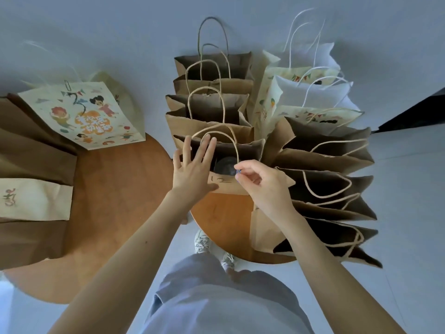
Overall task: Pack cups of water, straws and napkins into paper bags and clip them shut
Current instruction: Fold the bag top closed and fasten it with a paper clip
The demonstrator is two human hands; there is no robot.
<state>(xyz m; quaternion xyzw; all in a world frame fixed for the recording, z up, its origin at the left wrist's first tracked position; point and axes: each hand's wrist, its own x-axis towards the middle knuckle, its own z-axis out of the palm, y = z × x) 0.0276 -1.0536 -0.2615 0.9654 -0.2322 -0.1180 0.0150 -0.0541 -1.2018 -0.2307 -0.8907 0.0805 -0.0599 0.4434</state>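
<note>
A brown paper bag [227,186] marked "12" stands open at the near edge of the right round table. A lidded cup [225,166] shows inside it. My left hand [192,169] is spread flat over the bag's left mouth, its thumb on the front wall. My right hand [260,182] pinches a small blue clip [238,171] at the bag's front rim, beside the twine handle [231,138]. No straws or napkins show.
Several more open brown bags [325,186] and printed cream bags [301,92] crowd the right wooden table [224,220]. The left wooden table [113,189] holds a clipped printed bag [84,114] and flat brown bags [31,155]. My legs and shoes stand between the tables.
</note>
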